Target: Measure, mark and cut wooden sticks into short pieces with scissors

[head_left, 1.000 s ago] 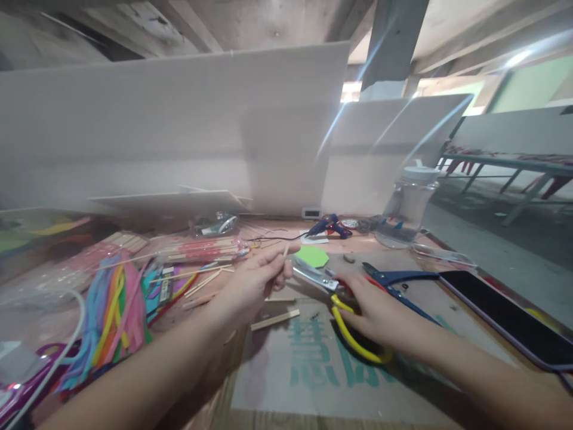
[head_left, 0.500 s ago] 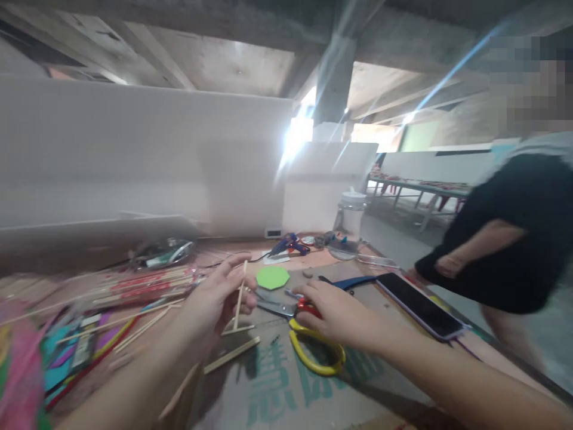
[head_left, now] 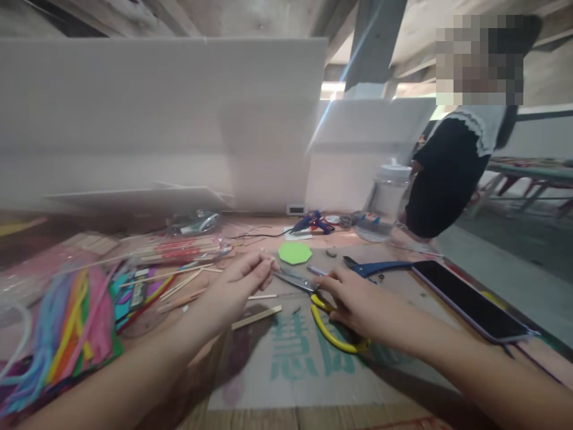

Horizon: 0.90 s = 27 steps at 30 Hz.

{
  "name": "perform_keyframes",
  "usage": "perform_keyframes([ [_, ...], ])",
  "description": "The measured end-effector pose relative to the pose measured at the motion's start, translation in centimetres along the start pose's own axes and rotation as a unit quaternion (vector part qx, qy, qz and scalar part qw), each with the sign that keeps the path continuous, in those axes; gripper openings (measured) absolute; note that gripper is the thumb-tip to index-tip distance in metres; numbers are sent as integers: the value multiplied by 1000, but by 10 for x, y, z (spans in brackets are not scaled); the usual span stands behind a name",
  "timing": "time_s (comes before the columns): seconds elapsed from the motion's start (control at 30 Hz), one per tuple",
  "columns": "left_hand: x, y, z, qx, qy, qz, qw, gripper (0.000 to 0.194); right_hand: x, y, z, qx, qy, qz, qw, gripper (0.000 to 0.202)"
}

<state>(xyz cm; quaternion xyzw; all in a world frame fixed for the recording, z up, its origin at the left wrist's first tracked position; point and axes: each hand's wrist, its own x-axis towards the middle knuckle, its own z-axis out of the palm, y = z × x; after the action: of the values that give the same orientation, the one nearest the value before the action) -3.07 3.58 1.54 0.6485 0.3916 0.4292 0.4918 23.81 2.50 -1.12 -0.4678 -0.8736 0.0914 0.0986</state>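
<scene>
My left hand point(head_left: 253, 272) is closed in a pinch near the tips of the scissors; what its fingers hold is too small to make out. My right hand point(head_left: 347, 295) rests with bent fingers around the upper yellow handle of the scissors point(head_left: 340, 341). The scissor blades point left toward my left hand. Just behind them lies a light green octagonal piece point(head_left: 294, 253). Below my left hand a short wooden stick point(head_left: 256, 317) lies on the board point(head_left: 308, 391) with green lettering, and a thinner stick lies above it.
Colourful pipe cleaners point(head_left: 74, 328) and packed sticks point(head_left: 179, 248) lie left. A glue gun point(head_left: 311, 222) and a clear jug point(head_left: 380, 203) stand at the back. Blue pliers point(head_left: 385, 266) and a phone point(head_left: 468, 301) lie right. A person point(head_left: 452, 167) stands beyond the table.
My left hand has closed from spread fingers, and the upright stick by it no longer shows. My right hand has settled on the scissors. The view has turned, and the person appears further left.
</scene>
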Motion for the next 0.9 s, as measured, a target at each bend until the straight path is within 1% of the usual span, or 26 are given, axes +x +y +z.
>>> perform_keyframes([
  [0.1,1,-2,0,-13,8,-24,1000,37,5,8,17,-20,-4,0,1000,56],
  [0.17,0,1,0,13,15,-37,999,41,9,10,24,-26,-6,9,1000,60],
  [0.23,0,5,0,52,28,-48,997,41,12,11,28,-21,-6,29,999,65],
  [0.33,-1,9,1,99,47,-51,993,42,12,14,22,28,21,41,999,61],
  [0.37,-2,9,1,101,42,-40,993,42,12,14,18,55,40,47,997,56],
  [0.43,-5,11,3,82,20,-6,996,35,9,11,8,102,84,71,989,48],
  [0.47,-8,12,4,69,9,8,998,33,8,8,2,120,102,81,984,47],
  [0.5,-10,13,5,60,6,20,998,36,6,4,-3,135,118,82,980,48],
  [0.57,-15,15,8,67,15,36,997,40,2,-7,-11,157,146,52,975,47],
  [0.6,-18,15,10,80,19,45,996,38,1,-12,-14,159,164,29,973,45],
  [0.67,-21,16,12,99,19,71,992,31,-1,-20,-16,148,204,-22,968,40],
  [0.73,-22,15,13,108,18,101,989,23,-2,-24,-15,122,237,-65,962,43],
  [0.8,-23,14,13,119,26,126,984,19,-3,-26,-13,102,246,-88,960,46],
  [0.9,-25,16,14,136,36,153,978,18,-3,-26,-12,88,241,-97,962,45],
])
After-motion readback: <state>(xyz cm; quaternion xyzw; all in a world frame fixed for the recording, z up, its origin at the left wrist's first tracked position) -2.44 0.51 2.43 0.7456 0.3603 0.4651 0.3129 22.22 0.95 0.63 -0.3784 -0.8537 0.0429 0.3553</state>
